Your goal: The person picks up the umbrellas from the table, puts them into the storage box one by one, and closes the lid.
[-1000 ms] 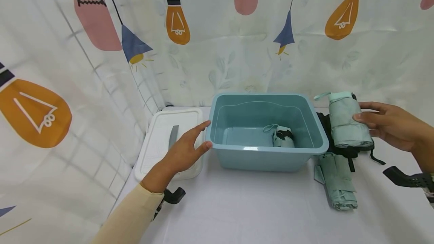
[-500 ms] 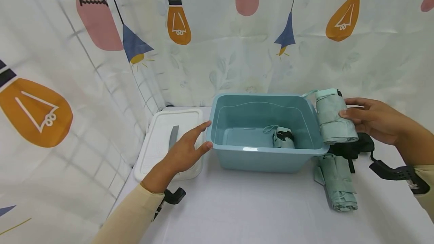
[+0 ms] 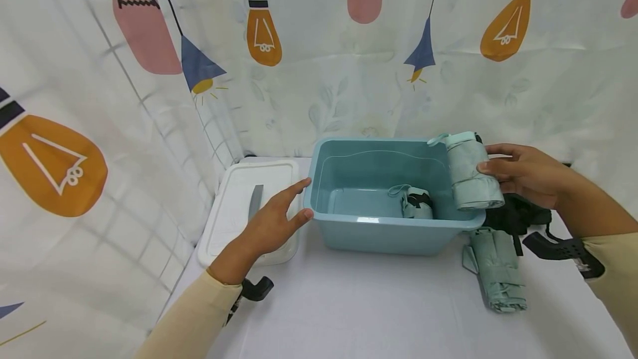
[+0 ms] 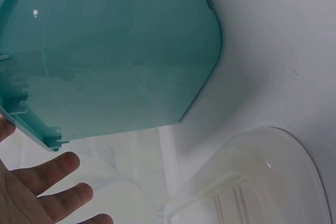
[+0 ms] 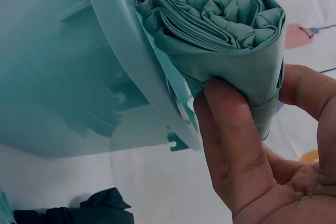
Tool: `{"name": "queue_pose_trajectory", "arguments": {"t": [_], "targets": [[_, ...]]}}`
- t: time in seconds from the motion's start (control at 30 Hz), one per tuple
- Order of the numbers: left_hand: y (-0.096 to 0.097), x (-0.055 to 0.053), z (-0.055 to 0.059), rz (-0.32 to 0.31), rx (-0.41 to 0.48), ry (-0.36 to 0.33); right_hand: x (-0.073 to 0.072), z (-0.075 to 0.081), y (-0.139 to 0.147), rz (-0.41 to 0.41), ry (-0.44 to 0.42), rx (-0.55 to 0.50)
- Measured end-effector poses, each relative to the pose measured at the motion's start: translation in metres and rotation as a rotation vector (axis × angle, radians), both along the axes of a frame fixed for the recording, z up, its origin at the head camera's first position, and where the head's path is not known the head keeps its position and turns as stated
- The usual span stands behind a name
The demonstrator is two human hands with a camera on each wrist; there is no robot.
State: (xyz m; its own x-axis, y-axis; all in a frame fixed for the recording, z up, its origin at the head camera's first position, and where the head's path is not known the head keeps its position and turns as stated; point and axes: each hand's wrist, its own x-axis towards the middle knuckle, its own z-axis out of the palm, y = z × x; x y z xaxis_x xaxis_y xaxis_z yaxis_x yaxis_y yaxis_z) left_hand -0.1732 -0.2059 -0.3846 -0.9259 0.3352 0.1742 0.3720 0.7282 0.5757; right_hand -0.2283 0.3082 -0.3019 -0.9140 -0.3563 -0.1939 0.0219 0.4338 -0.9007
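Note:
My right hand (image 3: 528,173) grips a rolled-up mint green folding umbrella (image 3: 472,173) over the right rim of the blue plastic tub (image 3: 374,234). In the right wrist view the umbrella's (image 5: 231,72) pleated fabric end shows close beside the tub's rim, with fingers and thumb round its sides. My left hand (image 3: 269,218) has its fingers spread, the fingertips right at the tub's left rim. Inside the tub lies a small light green bundle (image 3: 417,204) with a black band and a cord loop. A second rolled green umbrella (image 3: 498,276) lies on the table right of the tub.
A white lid (image 3: 234,204) with a grey handle lies left of the tub. Something black (image 3: 520,215) sits at the tub's right side, partly hidden by my right hand. A printed curtain (image 3: 319,71) hangs behind the table and along its left.
My right hand has moved left with the held umbrella, from beside the tub to over its right rim. More of the black thing now shows below. My left hand has stayed put.

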Motion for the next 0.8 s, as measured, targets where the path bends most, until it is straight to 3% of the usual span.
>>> {"name": "queue_pose_trajectory", "arguments": {"t": [0.33,0.6,0.8], "targets": [[0.0,0.001,0.0,0.007,-0.002,-0.003,-0.002,-0.001,-0.013,-0.001,-0.014,0.013],[0.0,0.001,0.0,0.002,0.003,0.001,0.001,0.001,-0.008,-0.027,-0.007,-0.143],[0.0,0.001,-0.002,-0.004,0.006,0.008,0.005,0.0,-0.003,-0.066,0.01,-0.078]]}}
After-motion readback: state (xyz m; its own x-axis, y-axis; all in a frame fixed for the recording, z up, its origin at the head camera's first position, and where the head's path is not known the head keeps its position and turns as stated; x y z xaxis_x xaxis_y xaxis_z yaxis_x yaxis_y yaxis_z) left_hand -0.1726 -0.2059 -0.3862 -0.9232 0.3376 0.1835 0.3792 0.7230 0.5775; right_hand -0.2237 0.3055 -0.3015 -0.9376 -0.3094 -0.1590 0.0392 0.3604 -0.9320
